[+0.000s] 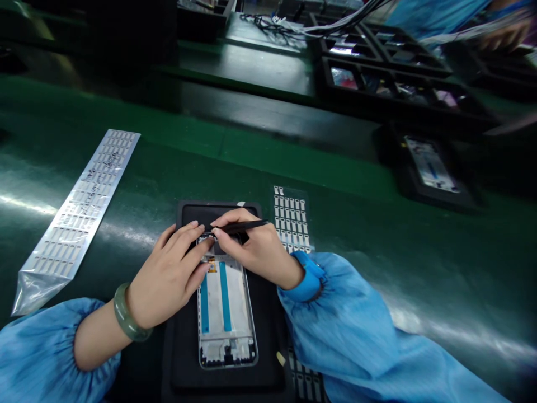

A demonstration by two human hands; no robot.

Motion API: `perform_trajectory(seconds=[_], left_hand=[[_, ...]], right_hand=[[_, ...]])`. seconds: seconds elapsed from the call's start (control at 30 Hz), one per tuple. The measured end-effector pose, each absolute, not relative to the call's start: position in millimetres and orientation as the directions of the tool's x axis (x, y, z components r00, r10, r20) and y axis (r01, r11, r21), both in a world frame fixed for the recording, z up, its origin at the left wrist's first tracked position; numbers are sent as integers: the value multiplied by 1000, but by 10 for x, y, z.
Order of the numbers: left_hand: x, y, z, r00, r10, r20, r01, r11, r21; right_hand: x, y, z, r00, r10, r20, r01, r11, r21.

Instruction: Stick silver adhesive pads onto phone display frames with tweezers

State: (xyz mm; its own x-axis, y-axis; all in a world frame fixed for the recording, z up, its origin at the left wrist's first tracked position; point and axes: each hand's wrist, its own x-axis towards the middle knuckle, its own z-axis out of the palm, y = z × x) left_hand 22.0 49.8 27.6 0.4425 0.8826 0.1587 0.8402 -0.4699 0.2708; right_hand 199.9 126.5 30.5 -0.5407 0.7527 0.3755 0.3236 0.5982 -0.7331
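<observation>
A phone frame (239, 302) with two blue strips lies in a black foam tray (184, 358) in front of me. My left hand (174, 271) rests over the frame's upper left, its fingers stretched out and touching the top edge. Black tweezers (247, 225) are pinched in my right hand (255, 246), their tip at the frame's top edge close to my left fingertips. Fingers hide what the tip touches. A sheet of small white stickers (291, 215) lies just beyond my right hand.
A plastic-sleeved strip of parts (79, 215) lies at the left. Another tray with a phone frame (432, 162) sits at the right. Black compartment trays (403, 84) and cables (335, 25) are at the back, near another person's hand (507, 33).
</observation>
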Motion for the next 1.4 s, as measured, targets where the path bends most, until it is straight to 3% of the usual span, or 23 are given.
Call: perform_trajectory(seconds=[0.33,0.83,1.03,1.4], left_hand=[[217,498,270,442,881,168,843,-472,258],[229,501,295,431,885,177,850,-464,249],[221,499,285,435,884,171,853,-465,238],[221,502,286,431,884,180,847,-465,257]], right_hand=[[1939,1286,316,-563,744,361,381,621,-686],[1886,1232,298,-410,852,327,359,479,-801],[1914,1247,322,-385,890,246,301,373,-878],[1900,1225,312,-425,833,353,371,517,-771]])
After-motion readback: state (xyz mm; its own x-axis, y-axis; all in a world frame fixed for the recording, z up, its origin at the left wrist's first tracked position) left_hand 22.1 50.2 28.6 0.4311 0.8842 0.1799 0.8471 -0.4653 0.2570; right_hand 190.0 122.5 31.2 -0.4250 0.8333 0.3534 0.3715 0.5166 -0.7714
